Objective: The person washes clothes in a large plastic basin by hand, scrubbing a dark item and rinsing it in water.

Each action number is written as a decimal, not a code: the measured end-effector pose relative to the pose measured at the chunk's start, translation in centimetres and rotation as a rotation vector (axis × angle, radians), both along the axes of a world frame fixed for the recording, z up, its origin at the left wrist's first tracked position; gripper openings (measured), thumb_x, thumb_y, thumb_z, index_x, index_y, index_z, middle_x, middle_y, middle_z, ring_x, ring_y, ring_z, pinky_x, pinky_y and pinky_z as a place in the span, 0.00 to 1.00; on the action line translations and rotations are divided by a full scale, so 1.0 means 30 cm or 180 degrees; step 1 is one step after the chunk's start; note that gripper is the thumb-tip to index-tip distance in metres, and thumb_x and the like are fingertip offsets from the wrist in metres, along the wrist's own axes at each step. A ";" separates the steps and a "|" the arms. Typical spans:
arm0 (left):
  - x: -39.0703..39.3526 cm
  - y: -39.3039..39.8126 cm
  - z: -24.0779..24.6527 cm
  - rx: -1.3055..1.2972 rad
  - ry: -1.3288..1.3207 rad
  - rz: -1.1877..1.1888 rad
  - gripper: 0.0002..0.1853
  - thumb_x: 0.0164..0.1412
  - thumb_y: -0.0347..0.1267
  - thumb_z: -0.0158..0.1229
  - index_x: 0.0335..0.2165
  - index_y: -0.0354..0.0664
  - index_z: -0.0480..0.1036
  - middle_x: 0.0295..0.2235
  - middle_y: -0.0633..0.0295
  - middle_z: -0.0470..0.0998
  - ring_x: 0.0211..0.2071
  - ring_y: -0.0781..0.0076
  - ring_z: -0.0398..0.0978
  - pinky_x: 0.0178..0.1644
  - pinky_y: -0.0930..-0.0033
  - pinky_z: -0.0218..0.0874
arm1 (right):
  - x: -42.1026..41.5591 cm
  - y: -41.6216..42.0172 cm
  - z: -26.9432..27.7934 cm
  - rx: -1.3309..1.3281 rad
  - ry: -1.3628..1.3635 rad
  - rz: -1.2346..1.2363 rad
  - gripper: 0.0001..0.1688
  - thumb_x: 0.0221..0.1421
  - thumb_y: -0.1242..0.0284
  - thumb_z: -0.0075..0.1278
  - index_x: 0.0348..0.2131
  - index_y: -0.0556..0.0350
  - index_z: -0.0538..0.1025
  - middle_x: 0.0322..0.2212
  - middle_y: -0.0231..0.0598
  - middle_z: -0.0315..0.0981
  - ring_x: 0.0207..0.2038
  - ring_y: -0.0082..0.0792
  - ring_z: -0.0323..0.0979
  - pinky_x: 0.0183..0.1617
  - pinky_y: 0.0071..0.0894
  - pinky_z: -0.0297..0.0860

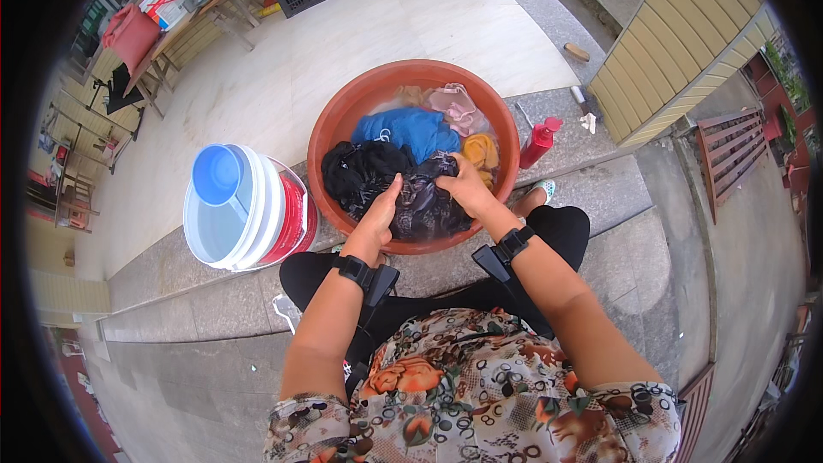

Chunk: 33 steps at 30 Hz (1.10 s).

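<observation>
A round orange-brown plastic basin stands before me with water and wet clothes in it. My right hand grips a dark patterned cloth near the basin's front right. Against the left side of that cloth rests my left hand, its thumb up; its fingers are partly hidden, so its hold cannot be told. Black cloth lies to the left, a blue garment behind, a pink cloth at the back right and a yellow cloth at the right.
Left of the basin stands a white bucket of water with a blue dipper. A red pump bottle is at the basin's right. A brush lies farther back, near a tiled pillar. Stone steps run beneath.
</observation>
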<state>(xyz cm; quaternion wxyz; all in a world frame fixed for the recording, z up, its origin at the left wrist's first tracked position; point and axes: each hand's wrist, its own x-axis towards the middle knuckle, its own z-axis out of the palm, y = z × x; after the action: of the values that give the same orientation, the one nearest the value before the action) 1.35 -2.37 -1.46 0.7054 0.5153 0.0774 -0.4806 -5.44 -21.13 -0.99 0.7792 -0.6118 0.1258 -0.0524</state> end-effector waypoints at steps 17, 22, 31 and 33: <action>-0.093 -0.101 0.010 -0.0099 -0.0155 0.1361 0.14 0.63 0.40 0.48 0.30 0.42 0.73 0.26 0.63 0.75 0.26 0.72 0.73 0.29 0.70 0.64 | -0.020 0.197 0.131 -0.2906 -0.0560 -0.0514 0.17 0.54 0.61 0.49 0.28 0.57 0.73 0.27 0.49 0.71 0.30 0.53 0.71 0.30 0.45 0.67; -0.073 -0.081 -0.082 -0.0325 0.0338 0.1364 0.14 0.64 0.38 0.46 0.29 0.41 0.71 0.27 0.64 0.74 0.26 0.71 0.73 0.30 0.68 0.64 | -0.057 0.239 0.108 -0.2941 -0.0606 -0.0467 0.16 0.53 0.61 0.50 0.31 0.57 0.73 0.30 0.50 0.70 0.31 0.54 0.71 0.32 0.44 0.68; -0.062 -0.054 -0.142 -0.0852 -0.0069 0.1255 0.14 0.65 0.37 0.42 0.39 0.39 0.69 0.33 0.62 0.75 0.33 0.71 0.75 0.34 0.68 0.67 | -0.069 0.251 0.204 -0.2344 -0.1090 0.0063 0.10 0.49 0.75 0.52 0.35 0.52 0.73 0.37 0.42 0.65 0.40 0.49 0.69 0.41 0.38 0.67; -0.049 -0.021 -0.239 -0.1881 -0.0664 0.0769 0.13 0.65 0.37 0.44 0.35 0.40 0.71 0.29 0.61 0.74 0.30 0.70 0.73 0.32 0.67 0.66 | -0.088 0.305 0.222 -0.2528 -0.1437 -0.0206 0.08 0.52 0.70 0.52 0.32 0.55 0.73 0.31 0.44 0.65 0.35 0.46 0.70 0.38 0.35 0.66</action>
<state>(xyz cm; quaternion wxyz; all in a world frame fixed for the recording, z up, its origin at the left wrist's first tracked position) -0.12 -3.00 -8.62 0.8803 0.3219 -0.0774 -0.3398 -8.08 -11.98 5.67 0.4902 -0.8321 -0.0579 -0.2528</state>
